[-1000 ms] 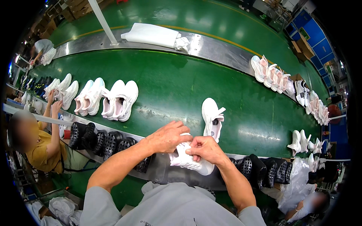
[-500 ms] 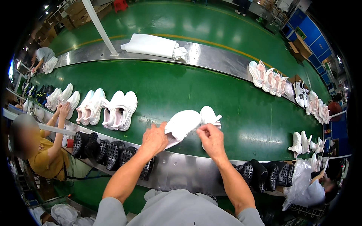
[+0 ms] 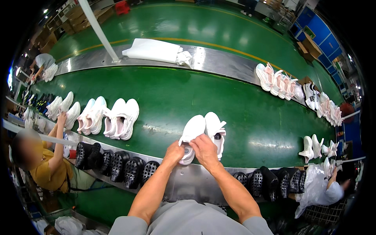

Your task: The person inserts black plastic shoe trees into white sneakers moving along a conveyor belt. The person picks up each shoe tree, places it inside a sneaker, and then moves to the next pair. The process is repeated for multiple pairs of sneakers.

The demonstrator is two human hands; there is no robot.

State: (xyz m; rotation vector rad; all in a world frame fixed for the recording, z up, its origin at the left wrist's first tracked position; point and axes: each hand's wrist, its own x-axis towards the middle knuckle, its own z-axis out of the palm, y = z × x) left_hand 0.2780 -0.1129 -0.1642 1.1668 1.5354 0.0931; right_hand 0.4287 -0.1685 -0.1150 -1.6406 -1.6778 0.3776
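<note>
A white sneaker (image 3: 194, 128) lies toe-away on the green conveyor belt (image 3: 172, 88), its heel over the near metal edge. My left hand (image 3: 173, 154) is closed on the left side of its collar. The fingers of my right hand (image 3: 205, 149) are bent together at the tongue and opening, and they hide what they pinch there. Right beside it stands a second white sneaker (image 3: 212, 124), upright, with a loose strap and a dark patch inside its opening.
White sneakers with pink linings (image 3: 124, 117) stand in pairs to the left. Black studded moulds (image 3: 134, 169) line the near metal ledge on both sides. A rolled white sheet (image 3: 152, 50) lies on the far ledge. A co-worker in yellow (image 3: 55, 166) reaches onto the belt at left.
The held sneaker has turned from slanting to toe-away and now sits against the second one. My right hand has moved left from beside the second sneaker onto the held one's opening.
</note>
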